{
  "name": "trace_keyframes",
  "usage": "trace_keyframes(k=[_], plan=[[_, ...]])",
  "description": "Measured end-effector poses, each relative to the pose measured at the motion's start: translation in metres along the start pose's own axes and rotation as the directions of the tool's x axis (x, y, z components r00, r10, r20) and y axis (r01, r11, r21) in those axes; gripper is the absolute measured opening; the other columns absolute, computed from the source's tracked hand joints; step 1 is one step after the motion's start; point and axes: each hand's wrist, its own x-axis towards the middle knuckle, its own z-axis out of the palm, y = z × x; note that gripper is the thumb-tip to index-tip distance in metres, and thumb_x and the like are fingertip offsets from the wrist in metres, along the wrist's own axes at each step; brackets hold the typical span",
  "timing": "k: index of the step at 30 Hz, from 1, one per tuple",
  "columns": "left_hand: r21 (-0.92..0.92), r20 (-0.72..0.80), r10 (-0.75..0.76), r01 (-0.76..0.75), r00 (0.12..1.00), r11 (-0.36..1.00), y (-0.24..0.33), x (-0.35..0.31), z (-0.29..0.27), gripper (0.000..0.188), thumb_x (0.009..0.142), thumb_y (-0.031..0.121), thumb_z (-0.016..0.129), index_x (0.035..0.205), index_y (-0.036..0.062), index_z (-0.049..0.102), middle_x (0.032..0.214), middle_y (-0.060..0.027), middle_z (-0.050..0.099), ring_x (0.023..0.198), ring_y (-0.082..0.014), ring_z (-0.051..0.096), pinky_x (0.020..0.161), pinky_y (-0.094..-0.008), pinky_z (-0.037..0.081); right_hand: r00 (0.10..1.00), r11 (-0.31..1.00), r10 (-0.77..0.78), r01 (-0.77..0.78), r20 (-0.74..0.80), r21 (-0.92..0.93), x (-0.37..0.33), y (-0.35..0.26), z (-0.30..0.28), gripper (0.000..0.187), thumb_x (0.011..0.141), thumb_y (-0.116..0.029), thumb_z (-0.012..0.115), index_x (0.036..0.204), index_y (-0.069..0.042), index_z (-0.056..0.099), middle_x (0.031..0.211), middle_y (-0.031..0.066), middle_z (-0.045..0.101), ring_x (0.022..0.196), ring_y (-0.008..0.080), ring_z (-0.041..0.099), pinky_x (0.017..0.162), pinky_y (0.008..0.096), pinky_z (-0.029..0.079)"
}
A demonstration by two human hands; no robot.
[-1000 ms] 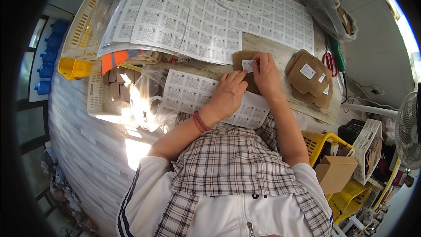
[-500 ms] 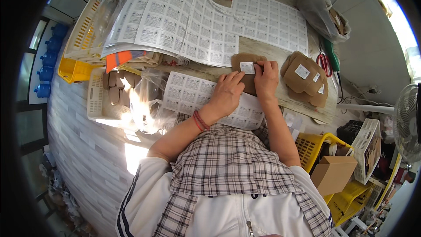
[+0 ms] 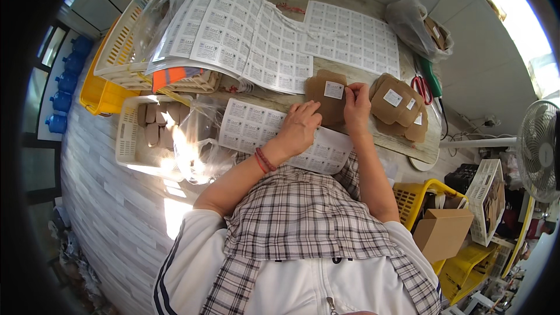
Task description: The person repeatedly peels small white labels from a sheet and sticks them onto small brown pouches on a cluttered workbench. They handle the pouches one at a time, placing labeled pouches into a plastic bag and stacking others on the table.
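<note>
A flat brown cardboard piece (image 3: 322, 105) with a white label (image 3: 334, 89) near its top lies in front of me, on other cardboard. My right hand (image 3: 357, 108) pinches its right edge, thumb and fingers together. Over the sheet of printed labels (image 3: 248, 122) in my lap rests my left hand (image 3: 298, 131), its bent fingers lying against the cardboard's lower left side. I see nothing held in the left hand, though its fingertips are partly hidden. To the right is a pile of labelled cardboard pieces (image 3: 402, 105).
A thick stack of label sheets (image 3: 227, 29) and another label sheet (image 3: 353, 35) cover the table's far side. Red-handled scissors (image 3: 421, 88) and a green-handled tool (image 3: 430, 76) lie right. A white basket (image 3: 125, 134) stands left, a yellow crate (image 3: 408, 198) lower right.
My right fingers have moved off the label to the cardboard's right edge, leaving the label in full view. The left hand stays nearly in place. The whole view has shifted slightly.
</note>
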Motion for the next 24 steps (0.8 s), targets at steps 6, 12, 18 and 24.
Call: trace_keyframes(k=[6,12,18,24], plan=[[-0.029,-0.019,-0.027,0.027,0.999,0.999,-0.004,0.000,0.003,0.006,0.086,0.006,0.056,0.085,0.0018,0.060,0.124,-0.0205,0.059,0.120,-0.0353,0.052,0.101,-0.0466,0.036,0.943,0.991,-0.089,0.050,-0.322,-0.128,0.032,-0.003,-0.072,0.023,0.095,-0.004,0.057,0.118,-0.004,0.054,0.091,0.0155,0.068,0.080,0.0287,0.067,0.071,0.0365,0.053],[-0.103,0.012,-0.109,0.109,0.994,0.989,0.005,0.009,-0.005,0.007,0.084,0.005,0.060,0.089,0.0019,0.063,0.093,-0.0140,0.063,0.090,-0.0316,0.062,0.078,-0.0405,0.048,0.924,0.797,-0.291,0.089,-0.250,-0.597,0.033,-0.031,-0.124,0.029,0.087,-0.005,0.065,0.115,-0.006,0.059,0.104,0.0119,0.067,0.099,0.0314,0.062,0.087,0.0422,0.049],[-0.324,-0.040,-0.171,0.150,0.984,0.934,0.015,0.012,0.003,0.010,0.084,0.005,0.064,0.093,0.0006,0.063,0.088,-0.0140,0.062,0.083,-0.0332,0.062,0.072,-0.0397,0.050,0.957,0.927,-0.148,0.223,0.250,-0.303,-0.061,-0.052,-0.045,0.022,0.077,-0.012,0.077,0.096,-0.012,0.067,0.096,0.0054,0.067,0.092,0.0297,0.062,0.081,0.0390,0.048],[-0.192,-0.012,-0.165,0.160,0.986,0.968,0.007,-0.007,-0.008,0.012,0.084,0.007,0.064,0.095,0.0022,0.065,0.091,-0.0132,0.064,0.084,-0.0335,0.062,0.077,-0.0414,0.049,0.969,0.947,-0.177,0.215,0.171,-0.238,-0.078,-0.036,-0.033,0.012,0.072,-0.010,0.077,0.081,-0.012,0.070,0.086,0.0026,0.067,0.083,0.0256,0.062,0.076,0.0358,0.047]])
